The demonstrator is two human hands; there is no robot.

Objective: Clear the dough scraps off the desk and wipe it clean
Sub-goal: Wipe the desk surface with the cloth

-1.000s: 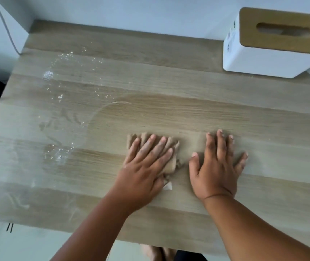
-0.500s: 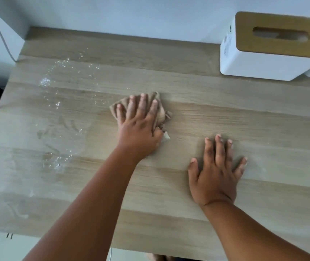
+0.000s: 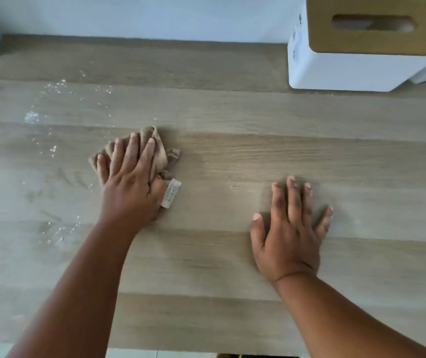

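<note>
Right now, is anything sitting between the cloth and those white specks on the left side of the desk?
Nothing visible. The cloth under the left hand has bare desk between it and the white specks.

We see the left hand (image 3: 129, 187) pressing flat, fingers straight, on a crumpled tan cloth (image 3: 159, 148) left of the frame's center, a white label (image 3: 171, 193) poking out beside the thumb. The right hand (image 3: 290, 233) lies flat on the wooden desk (image 3: 232, 267) at right center. White dough scraps (image 3: 32, 117) speckle the left part. A white tissue box (image 3: 356, 65) with a wooden lid stands at upper right.
</note>
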